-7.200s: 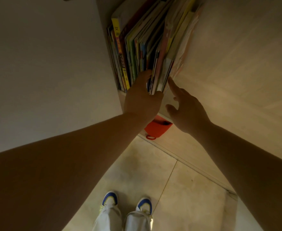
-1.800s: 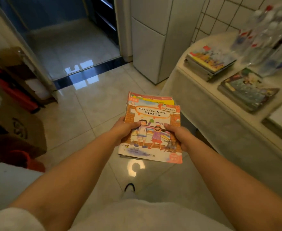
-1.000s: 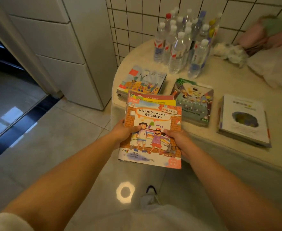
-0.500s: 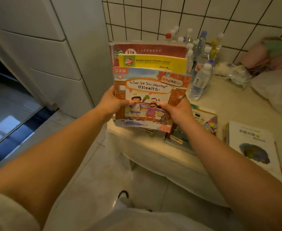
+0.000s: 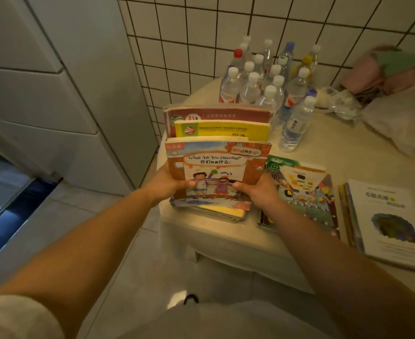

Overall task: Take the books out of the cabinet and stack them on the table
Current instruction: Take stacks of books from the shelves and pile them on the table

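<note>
I hold a bundle of thin picture books (image 5: 216,165) upright on its lower edge, over the left stack of books (image 5: 228,214) on the table (image 5: 226,243). The front cover reads "What Are You Drawing?"; a yellow book and a red one stick up behind it. My left hand (image 5: 169,184) grips the bundle's left side and my right hand (image 5: 257,192) grips its right side, thumbs on the front cover. A second stack (image 5: 304,192) lies flat to the right, and a third with a white cover (image 5: 387,221) lies further right.
Several water bottles (image 5: 270,84) stand at the back of the table, close behind the bundle. Crumpled plastic and cloth (image 5: 385,94) lie at the back right. A white cabinet front (image 5: 62,106) rises on the left beside the tiled wall.
I have turned from the cabinet, carried the bundle across the room to the table, tipped it upright and lowered its bottom edge onto the left stack.
</note>
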